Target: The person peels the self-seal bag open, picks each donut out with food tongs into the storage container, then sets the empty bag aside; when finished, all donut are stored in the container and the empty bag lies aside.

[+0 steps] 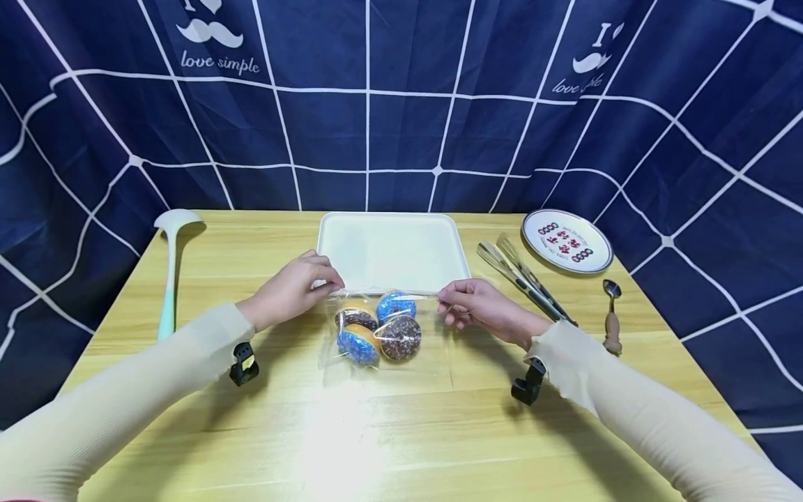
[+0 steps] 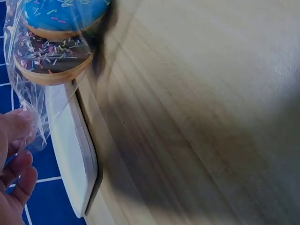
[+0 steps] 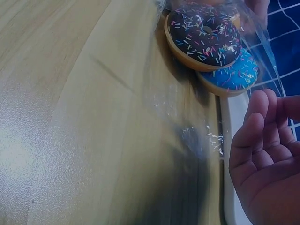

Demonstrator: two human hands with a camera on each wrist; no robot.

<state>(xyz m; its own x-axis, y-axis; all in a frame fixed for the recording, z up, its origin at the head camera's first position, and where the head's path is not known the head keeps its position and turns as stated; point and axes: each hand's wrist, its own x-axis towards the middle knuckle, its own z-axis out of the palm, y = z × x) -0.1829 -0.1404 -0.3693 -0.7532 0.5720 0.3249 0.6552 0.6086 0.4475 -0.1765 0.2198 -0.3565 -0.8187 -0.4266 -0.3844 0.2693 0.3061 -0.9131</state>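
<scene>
A clear plastic bag (image 1: 429, 348) lies near the table's middle with several sprinkled donuts inside. Blue icing covers one donut (image 1: 358, 346) at lower left and another (image 1: 396, 305) at the top. A chocolate donut (image 1: 401, 339) sits at lower right, a second (image 1: 355, 318) at upper left. My left hand (image 1: 297, 287) pinches the bag's far left corner between thumb and fingers. At the far right corner, my right hand (image 1: 486, 307) pinches the bag's edge. The right wrist view shows that hand's (image 3: 267, 154) lower fingers loosely bent beside the plastic.
Behind the bag lies a white tray (image 1: 392, 247). Metal tongs (image 1: 523, 279), a plate with red print (image 1: 567, 240) and a spoon with a brown handle (image 1: 612, 317) are on the right. A long-handled ladle (image 1: 171, 272) lies far left. Dark blue cloth (image 1: 401, 132) surrounds the table.
</scene>
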